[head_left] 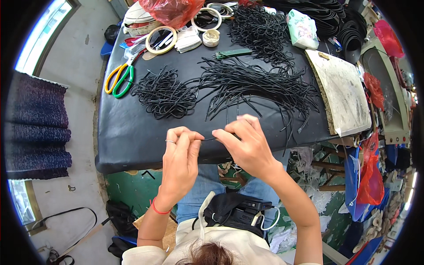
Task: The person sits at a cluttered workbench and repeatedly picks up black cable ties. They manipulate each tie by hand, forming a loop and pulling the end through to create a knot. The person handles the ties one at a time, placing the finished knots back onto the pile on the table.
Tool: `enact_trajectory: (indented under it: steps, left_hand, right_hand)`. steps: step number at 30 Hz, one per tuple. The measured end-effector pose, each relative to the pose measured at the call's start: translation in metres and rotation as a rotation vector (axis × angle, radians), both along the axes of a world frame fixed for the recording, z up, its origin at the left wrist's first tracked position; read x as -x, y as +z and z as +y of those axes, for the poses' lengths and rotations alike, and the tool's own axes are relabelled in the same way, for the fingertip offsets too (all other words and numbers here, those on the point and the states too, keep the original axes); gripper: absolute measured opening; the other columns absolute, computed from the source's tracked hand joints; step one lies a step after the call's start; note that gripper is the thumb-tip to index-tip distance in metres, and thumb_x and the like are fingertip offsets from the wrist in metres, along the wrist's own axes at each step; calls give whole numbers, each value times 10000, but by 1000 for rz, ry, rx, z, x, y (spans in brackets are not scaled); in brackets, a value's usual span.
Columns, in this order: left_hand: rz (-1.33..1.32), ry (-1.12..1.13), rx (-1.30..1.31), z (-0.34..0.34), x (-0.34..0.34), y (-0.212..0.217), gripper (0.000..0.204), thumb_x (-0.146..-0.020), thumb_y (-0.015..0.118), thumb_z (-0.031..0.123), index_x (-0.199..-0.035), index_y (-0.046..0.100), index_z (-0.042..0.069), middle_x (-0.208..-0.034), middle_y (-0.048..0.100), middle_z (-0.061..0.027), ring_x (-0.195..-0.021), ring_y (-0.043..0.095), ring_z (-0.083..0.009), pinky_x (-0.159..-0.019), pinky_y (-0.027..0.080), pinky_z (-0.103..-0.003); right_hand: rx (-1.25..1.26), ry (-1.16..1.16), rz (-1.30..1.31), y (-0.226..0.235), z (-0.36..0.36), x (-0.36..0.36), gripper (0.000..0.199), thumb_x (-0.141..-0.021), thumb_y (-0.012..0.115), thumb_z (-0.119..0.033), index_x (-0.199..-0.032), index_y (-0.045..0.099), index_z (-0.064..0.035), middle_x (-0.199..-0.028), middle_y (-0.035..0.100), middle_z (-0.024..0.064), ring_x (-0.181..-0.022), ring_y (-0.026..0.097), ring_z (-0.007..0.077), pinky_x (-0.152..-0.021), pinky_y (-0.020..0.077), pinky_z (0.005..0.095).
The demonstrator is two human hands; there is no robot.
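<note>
Both hands up close: left hand and right hand each have fingers pinching one thin black cord stretched between them over the black table edge. Behind, loose cord piles, scissors, and a red bag, contents unclear.

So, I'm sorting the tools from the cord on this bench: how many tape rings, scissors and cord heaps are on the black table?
Tape rings: 4
Scissors: 1
Black cord heaps: 3
Total: 8
</note>
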State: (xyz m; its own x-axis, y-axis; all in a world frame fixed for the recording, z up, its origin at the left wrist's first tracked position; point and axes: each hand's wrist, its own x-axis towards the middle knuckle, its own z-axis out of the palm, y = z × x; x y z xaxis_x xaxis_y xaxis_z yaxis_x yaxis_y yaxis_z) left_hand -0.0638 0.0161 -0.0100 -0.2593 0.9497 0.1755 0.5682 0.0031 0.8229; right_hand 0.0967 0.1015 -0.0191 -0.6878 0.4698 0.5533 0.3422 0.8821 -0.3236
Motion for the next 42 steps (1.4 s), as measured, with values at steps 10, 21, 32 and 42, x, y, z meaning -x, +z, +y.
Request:
enact_trajectory:
  steps: [10, 21, 32, 42]
  left_hand:
    - [-501, -248, 192, -1, -17, 9, 159, -844, 595, 66, -968, 616, -32, -825, 639, -78, -757, 615, -132, -663, 482, -235]
    - [-1258, -136, 275, 18, -49, -8, 215, -872, 586, 130, -1030, 592, -15, -848, 631, -76, -743, 621, -115, -596, 523, -218]
    - [-1011, -103, 108, 14, -52, -11, 180, -854, 616, 121, -987, 632, 1, -857, 639, -40, -762, 576, -60, -646, 474, -196]
    - [-1548, -97, 248, 22, -36, -5, 101, -877, 568, 119, -935, 580, 37, -904, 608, -50, -805, 585, -108, -770, 499, -270]
  right_hand:
    - [-69, -351, 221, 37, -9, -37, 259, -680, 685, 28, -931, 640, -19, -766, 538, 69, -609, 530, 189, -505, 436, 281]
    - [511, -284, 317, 23, -37, -25, 216, -815, 556, 37, -1015, 616, -14, -884, 586, 101, -710, 596, 182, -613, 483, 282]
    - [827, -404, 484, 18, -45, -25, 101, -796, 627, -9, -896, 615, 3, -774, 618, 81, -675, 627, 142, -598, 492, 248]
    - [481, -394, 250, 19, -48, -36, 136, -756, 653, 10, -889, 628, -2, -767, 592, 94, -623, 586, 176, -541, 462, 265]
